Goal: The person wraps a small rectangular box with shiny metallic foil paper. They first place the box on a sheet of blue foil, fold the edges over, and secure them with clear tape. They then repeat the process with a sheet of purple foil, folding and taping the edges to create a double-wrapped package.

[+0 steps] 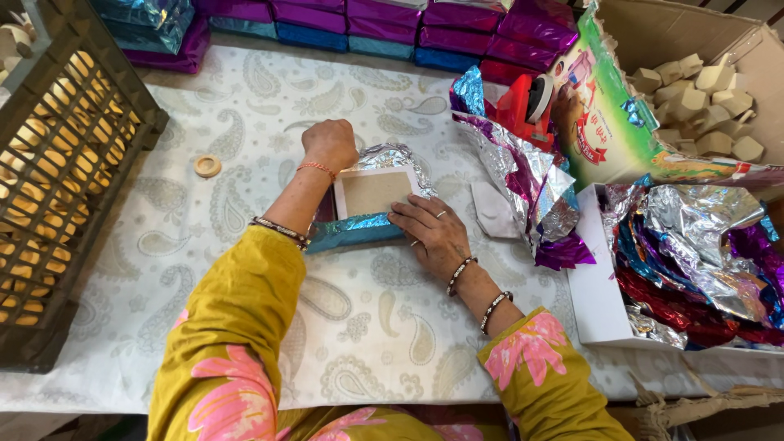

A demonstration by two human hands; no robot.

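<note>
Pressing down on the foil [359,231], your right hand [431,233] lies flat, fingers spread, at the near edge of the box [375,192]. Your left hand [330,144] is fisted at the box's far left corner, against the foil. The box sits mid-table [245,122], a tape ring [207,166] well to its left.

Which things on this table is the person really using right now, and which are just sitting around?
In use:
- left hand and right hand, pressing the shiny foil sheet
- flat box lying on that foil

Just lying about:
- small tape ring
- red tape dispenser
- wrapped purple and blue packs
- brown crate
- cardboard carton of blocks
- white box of loose foil
</note>
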